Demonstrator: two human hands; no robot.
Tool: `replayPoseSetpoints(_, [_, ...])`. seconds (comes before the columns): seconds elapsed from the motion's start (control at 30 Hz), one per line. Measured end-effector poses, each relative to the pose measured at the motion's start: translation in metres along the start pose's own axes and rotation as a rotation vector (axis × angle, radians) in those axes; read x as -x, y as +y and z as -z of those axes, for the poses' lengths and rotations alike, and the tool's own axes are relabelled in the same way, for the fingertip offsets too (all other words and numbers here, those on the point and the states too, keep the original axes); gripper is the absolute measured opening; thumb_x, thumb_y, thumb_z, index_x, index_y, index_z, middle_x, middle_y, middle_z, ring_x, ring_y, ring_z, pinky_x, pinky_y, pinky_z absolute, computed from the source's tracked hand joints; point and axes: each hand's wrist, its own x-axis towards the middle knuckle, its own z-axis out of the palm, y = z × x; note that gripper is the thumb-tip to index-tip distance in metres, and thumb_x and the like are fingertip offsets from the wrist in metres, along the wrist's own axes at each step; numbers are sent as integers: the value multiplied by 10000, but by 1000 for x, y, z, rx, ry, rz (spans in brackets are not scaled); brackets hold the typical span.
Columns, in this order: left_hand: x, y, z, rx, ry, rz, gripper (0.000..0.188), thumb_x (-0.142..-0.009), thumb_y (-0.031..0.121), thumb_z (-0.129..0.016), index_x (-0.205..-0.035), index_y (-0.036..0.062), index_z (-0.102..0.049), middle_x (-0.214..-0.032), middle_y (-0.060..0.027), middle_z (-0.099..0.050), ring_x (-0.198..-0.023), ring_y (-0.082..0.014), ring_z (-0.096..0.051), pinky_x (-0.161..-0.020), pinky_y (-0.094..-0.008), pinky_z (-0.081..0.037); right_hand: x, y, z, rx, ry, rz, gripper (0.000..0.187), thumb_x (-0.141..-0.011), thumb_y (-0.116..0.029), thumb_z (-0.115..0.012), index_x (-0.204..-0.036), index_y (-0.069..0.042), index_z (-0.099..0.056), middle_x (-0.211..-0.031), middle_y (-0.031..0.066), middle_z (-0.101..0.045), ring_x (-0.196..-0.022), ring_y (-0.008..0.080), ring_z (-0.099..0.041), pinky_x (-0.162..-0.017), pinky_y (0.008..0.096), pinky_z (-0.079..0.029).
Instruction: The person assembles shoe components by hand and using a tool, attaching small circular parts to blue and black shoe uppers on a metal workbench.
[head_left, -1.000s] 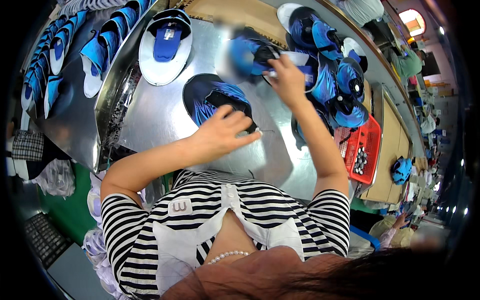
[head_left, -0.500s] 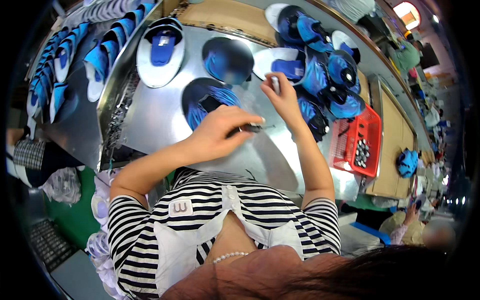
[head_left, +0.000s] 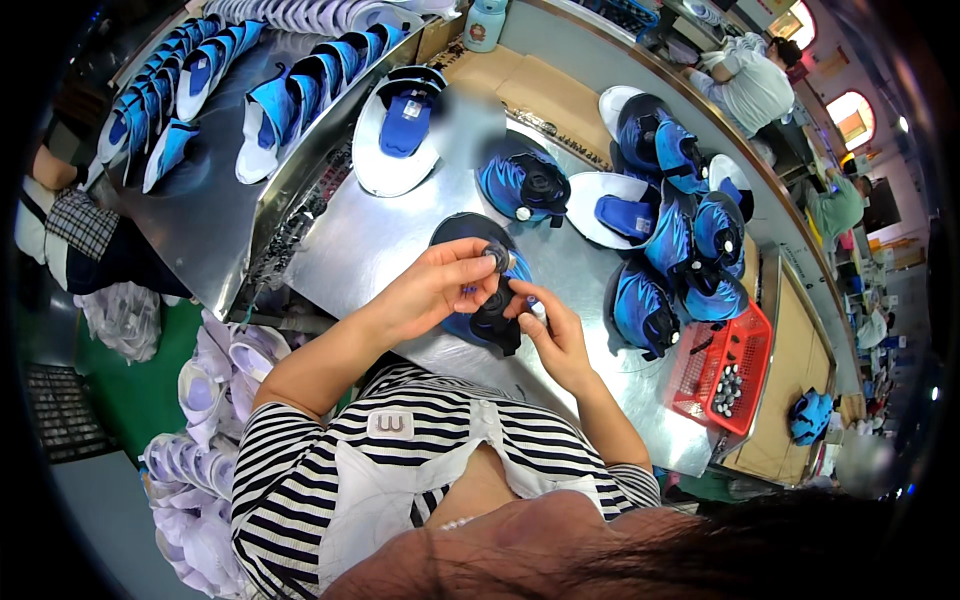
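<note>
Both my hands meet over a blue and black shoe upper (head_left: 462,326) at the table's near edge. My left hand (head_left: 437,285) pinches a small dark round piece (head_left: 497,257) between thumb and fingers, just above the upper. From the right, my right hand (head_left: 556,342) has its fingertips at the upper's black part. A short white stick with a blue end (head_left: 537,309) is held in its fingers; its exact kind is not clear. Beyond the hands, another blue and black upper (head_left: 522,183) rests on the metal table (head_left: 345,235).
At the right, a red basket (head_left: 690,385) holds several small silver and black round pieces. Blue uppers (head_left: 645,305) are piled beside it. A white-rimmed shoe (head_left: 385,150) lies at the back left. Rows of uppers (head_left: 268,120) cover the left table; a person (head_left: 745,85) works far off.
My hands have come together over the near upper; the right came down and inward. A dark tool seen by my left hand no longer shows. The whole view has shifted.
</note>
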Motion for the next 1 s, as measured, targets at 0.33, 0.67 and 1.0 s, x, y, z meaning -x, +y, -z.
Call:
replayPoseSetpoints(0.33, [-7, -10, -3, -89, -177, 199, 171, -925, 189, -553, -988, 32, -579, -796, -85, -643, -489, -74, -528, -432, -171, -337, -31, 1, -1, -117, 254, 29, 403, -1012, -343, -333, -1033, -10, -559, -630, -5, -486, -517, 57, -420, -467, 220, -314])
replayPoseSetpoints(0.67, [-13, -11, -3, -54, -192, 254, 174, -907, 217, -578, -913, 43, -581, -727, -62, -627, -451, -68, -496, -416, -172, -349, -28, 5, -2, -60, 227, 86, 380, -1014, -297, -304, -1076, 8, -523, -593, 4, -505, -491, 65, -425, -457, 229, -316])
replayPoseSetpoints(1.0, [-14, -13, -3, -68, -190, 261, 152, -912, 200, -569, -896, 48, -568, -731, -62, -617, -459, -75, -495, -429, -182, -380, -25, 10, 0, -43, 212, 107, 374, -1011, -284, -301, -1082, 7, -524, -566, 6, -487, -488, 68, -414, -462, 237, -310])
